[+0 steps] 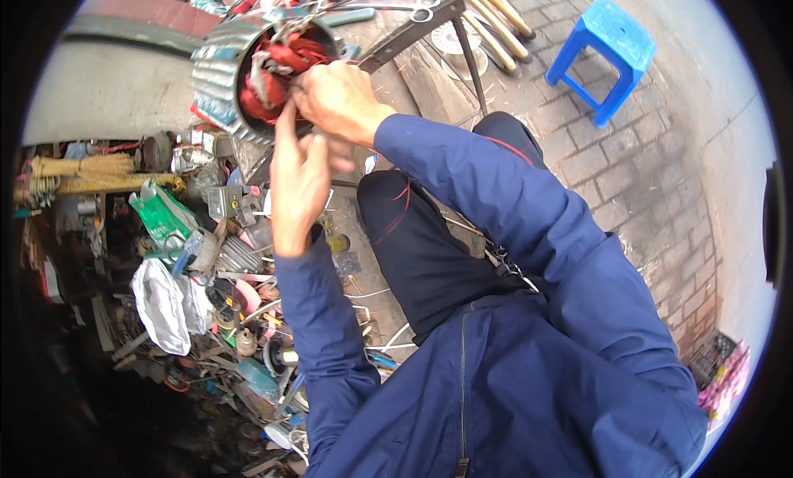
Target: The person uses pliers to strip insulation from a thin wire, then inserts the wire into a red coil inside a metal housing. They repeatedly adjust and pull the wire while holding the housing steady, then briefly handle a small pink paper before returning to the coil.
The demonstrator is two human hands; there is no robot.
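A finned metal motor housing lies on its side on the work stand, its round opening turned toward me. Inside it sit red-wrapped windings with whitish bindings. At the opening's right edge my right hand has its fingers curled in at the windings; whatever they pinch is hidden. My left hand is just below, index finger stretched up to the windings beside the right fingertips, the other fingers apart and partly blurred. Thin red wire trails over my dark trouser leg.
Scissors and other tools lie along the stand's metal edge. Wooden handles and a pale spool are beyond it. A blue plastic stool stands right on the brick paving. Cluttered parts and a white bag fill the left.
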